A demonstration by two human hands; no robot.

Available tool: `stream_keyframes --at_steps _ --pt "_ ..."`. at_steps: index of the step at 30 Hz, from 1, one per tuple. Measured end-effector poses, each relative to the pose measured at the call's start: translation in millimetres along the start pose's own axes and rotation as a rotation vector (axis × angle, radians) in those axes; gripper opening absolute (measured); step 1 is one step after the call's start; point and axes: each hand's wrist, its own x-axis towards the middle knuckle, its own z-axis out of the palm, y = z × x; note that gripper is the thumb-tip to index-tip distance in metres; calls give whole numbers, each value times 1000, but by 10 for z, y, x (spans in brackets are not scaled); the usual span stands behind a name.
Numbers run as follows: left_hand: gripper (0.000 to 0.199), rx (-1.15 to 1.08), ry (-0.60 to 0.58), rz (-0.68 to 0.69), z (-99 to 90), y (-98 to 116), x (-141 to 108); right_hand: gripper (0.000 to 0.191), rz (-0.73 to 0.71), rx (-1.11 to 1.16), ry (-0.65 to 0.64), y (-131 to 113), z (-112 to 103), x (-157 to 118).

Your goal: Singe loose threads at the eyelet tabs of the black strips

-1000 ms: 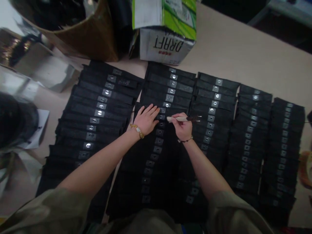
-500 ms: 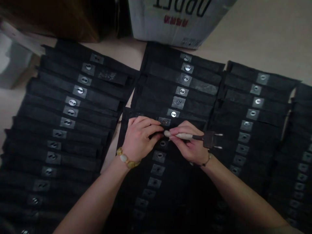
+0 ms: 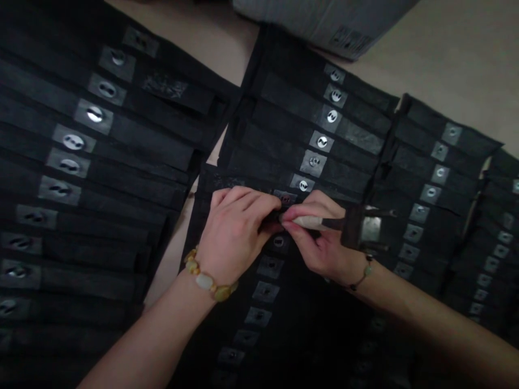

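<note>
My right hand point(image 3: 324, 237) pinches the pale grip of a tool point(image 3: 310, 222) with a dark, plug-like end and two prongs pointing right. Its other tip lies at my fingertips, mostly covered by them. My left hand point(image 3: 243, 229) is curled with thumb and forefinger closed at a fold of a black fabric-like piece point(image 3: 211, 189), right beside the tool's tip. Exactly what lies between those fingers is hidden. A patch with a dark, slotted disc point(image 3: 285, 198) shows just above the fingertips, and another patch point(image 3: 278, 241) just below.
Overlapping black pieces lie in rows: a left row point(image 3: 162, 178), a right row point(image 3: 438, 200) and a further one at the right edge. Each carries small patches with metal discs point(image 3: 94, 114). A pale carton point(image 3: 316, 24) stands behind on the light floor point(image 3: 454, 59).
The view has moved closer and lower, so the carton has slid up out of frame. The tool's tip has sunk between my fingertips, and its pronged end appears larger.
</note>
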Motion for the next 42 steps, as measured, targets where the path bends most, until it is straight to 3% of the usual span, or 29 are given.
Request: stream_keyframes --at_steps 9,13,18,25,29,34,39,42 --pt "30 -72 8 -74 -6 2 33 5 -26 -85 -117 -138 -142 117" --pt "27 -65 -21 -31 -18 -11 26 7 -43 -54 -119 -129 -191 145" --pt "30 -76 -15 -36 -36 -15 13 5 -35 -78 -150 -87 -108 75" --pt "25 -102 -28 -77 -56 4 22 8 -42 -269 -195 -301 27 214" --pt "27 -105 -27 -87 -50 0 26 8 -27 -185 -160 -233 -23 177" --pt "35 -157 -7 -66 -90 -23 15 19 -44 3 129 -189 -139 -41" --pt "32 -212 39 -134 -159 3 48 18 -48 24 38 -90 -77 -143" --pt "24 -170 49 -144 -118 77 104 15 16 98 114 41 -134 -116"
